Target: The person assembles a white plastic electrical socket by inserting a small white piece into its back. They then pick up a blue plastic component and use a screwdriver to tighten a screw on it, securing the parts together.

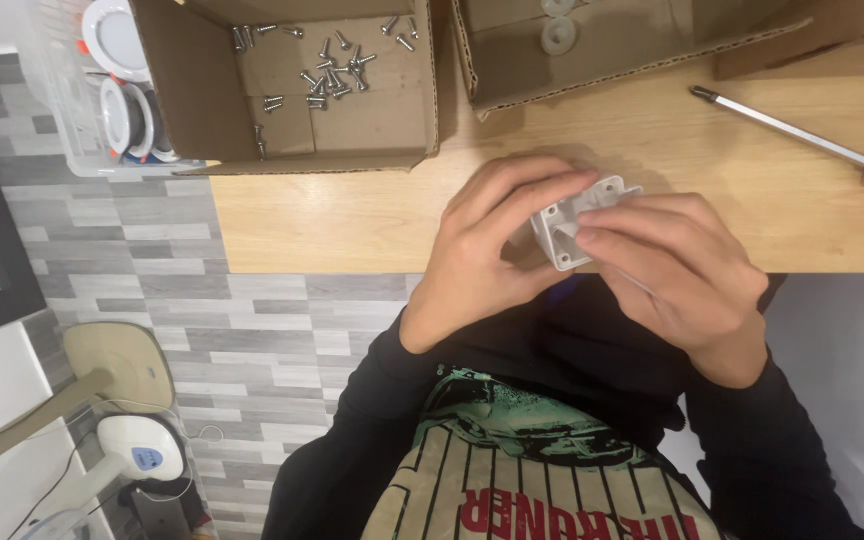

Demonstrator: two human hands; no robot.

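A small white plastic bracket (574, 222) with a square frame sits between both hands, just above the near edge of the wooden table (332, 215). My left hand (487, 255) curls around its left side, fingers over the top. From the right, my right hand (677, 270) grips it, fingertips pressed against its face. Part of the bracket is hidden under the fingers.
An open cardboard box (292, 90) with several loose screws stands at the back left. A second cardboard box (602, 45) holds white round parts. A screwdriver (802, 130) with an orange handle lies at the right. A clear bin (102, 90) with white discs hangs off the table's left.
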